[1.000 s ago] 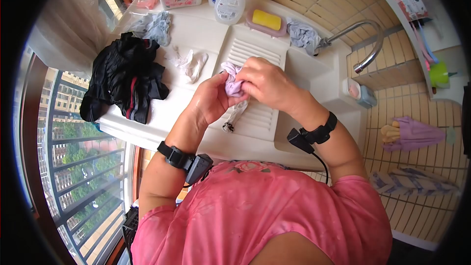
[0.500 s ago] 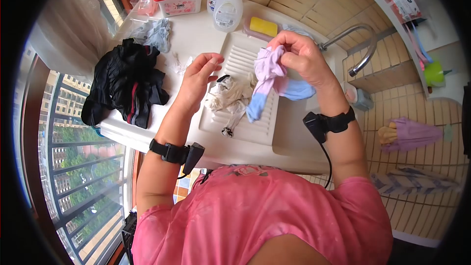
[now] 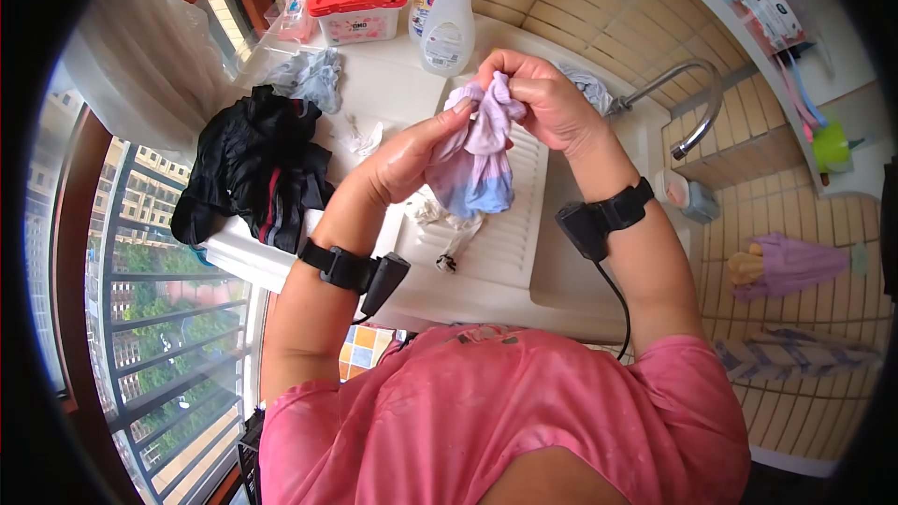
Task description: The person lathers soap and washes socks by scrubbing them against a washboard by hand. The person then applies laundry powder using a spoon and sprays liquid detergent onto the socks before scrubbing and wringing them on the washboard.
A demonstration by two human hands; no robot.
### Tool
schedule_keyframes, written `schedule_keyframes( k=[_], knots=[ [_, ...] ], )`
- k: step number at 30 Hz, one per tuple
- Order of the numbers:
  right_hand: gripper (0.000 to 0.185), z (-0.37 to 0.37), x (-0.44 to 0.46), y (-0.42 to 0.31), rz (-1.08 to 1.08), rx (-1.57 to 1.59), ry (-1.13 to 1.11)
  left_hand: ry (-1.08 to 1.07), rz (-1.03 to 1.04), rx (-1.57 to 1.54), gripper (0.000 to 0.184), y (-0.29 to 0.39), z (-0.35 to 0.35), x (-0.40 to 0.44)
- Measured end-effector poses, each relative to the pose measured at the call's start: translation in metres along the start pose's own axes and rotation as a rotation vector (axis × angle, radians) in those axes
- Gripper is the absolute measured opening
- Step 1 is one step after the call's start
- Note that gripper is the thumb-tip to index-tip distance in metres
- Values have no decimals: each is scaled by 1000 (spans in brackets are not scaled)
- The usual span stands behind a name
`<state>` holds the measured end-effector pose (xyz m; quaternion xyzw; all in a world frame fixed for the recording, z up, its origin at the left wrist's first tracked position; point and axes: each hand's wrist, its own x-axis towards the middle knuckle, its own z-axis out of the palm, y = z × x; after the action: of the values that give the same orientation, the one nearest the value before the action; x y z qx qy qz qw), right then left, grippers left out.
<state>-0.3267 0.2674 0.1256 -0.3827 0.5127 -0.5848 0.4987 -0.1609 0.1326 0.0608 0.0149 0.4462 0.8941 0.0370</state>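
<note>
A crumpled lilac and blue cloth (image 3: 485, 136) hangs above the ribbed washboard (image 3: 510, 234). My right hand (image 3: 543, 98) pinches its top, fingers closed. On its left side, my left hand (image 3: 412, 154) grips the cloth between thumb and fingers. Under the cloth, a damp white cloth (image 3: 458, 238) with a dark tip lies on the ridges, partly hidden. A small white cloth (image 3: 360, 138) lies on the counter to the left, and further left is a heap of black clothing (image 3: 253, 164) with a red stripe.
A grey-blue cloth (image 3: 313, 79), a red-lidded box (image 3: 360, 14) and spray bottles (image 3: 449, 28) stand or lie along the back. To the right are the sink basin (image 3: 580, 266), a curved faucet (image 3: 702, 117) and another grey cloth (image 3: 587, 86). Tiled walls and a window enclose the area.
The lilac and blue cloth has moved left from over the basin edge. My left hand, empty half a second ago, has come right and taken hold of it.
</note>
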Motion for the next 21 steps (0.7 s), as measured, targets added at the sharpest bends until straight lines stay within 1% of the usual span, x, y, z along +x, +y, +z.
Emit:
schedule_keyframes(
  k=[1, 2, 3, 4, 5, 7, 8, 9, 11, 13, 15, 16, 17, 18, 19, 21],
  knots=[
    [10, 2, 3, 6, -3, 1, -4, 41, -16, -107, 59, -1, 4, -1],
    [12, 5, 6, 14, -43, -74, 184, 43, -15, -104, 59, -5, 3, 0],
    [14, 9, 8, 19, -81, -148, 372, 54, 14, -201, 61, -11, -1, 1],
    [17, 9, 7, 19, -69, -182, 438, 65, 42, -299, 63, -16, -4, 2],
    [17, 5, 6, 23, -68, -182, 435, 66, 45, -299, 63, -20, -8, 3],
    [17, 8, 5, 26, -328, -750, 411, 87, 48, -406, 62, -25, -13, 2],
    [15, 11, -2, 28, -321, -745, 361, 89, 26, -387, 62, -28, -18, 2],
    [15, 20, -4, 29, -322, -744, 361, 90, 26, -386, 62, -28, -18, 2],
    [14, 32, -5, 32, -472, -1040, 265, 175, 9, -452, 61, -29, -15, 0],
    [11, 35, -5, 30, -447, -1068, 259, 185, 3, -488, 62, -28, -10, -1],
    [9, 41, -8, 25, -357, -956, 274, 200, 8, -525, 63, -24, -11, -2],
    [9, 42, -8, 26, -357, -954, 270, 162, 10, -564, 65, -24, -13, -4],
    [11, 42, -9, 28, -380, -991, 170, 124, 10, -604, 67, -24, -15, -6],
    [15, 42, -10, 29, -402, -1028, 70, 129, 16, -591, 68, -25, -17, -6],
    [15, 45, -12, 31, -402, -1028, 72, 129, 14, -590, 68, -26, -16, -6],
    [23, 52, -13, 33, -433, -1063, 283, 110, 72, -689, 68, -28, -16, -5]
  ],
)
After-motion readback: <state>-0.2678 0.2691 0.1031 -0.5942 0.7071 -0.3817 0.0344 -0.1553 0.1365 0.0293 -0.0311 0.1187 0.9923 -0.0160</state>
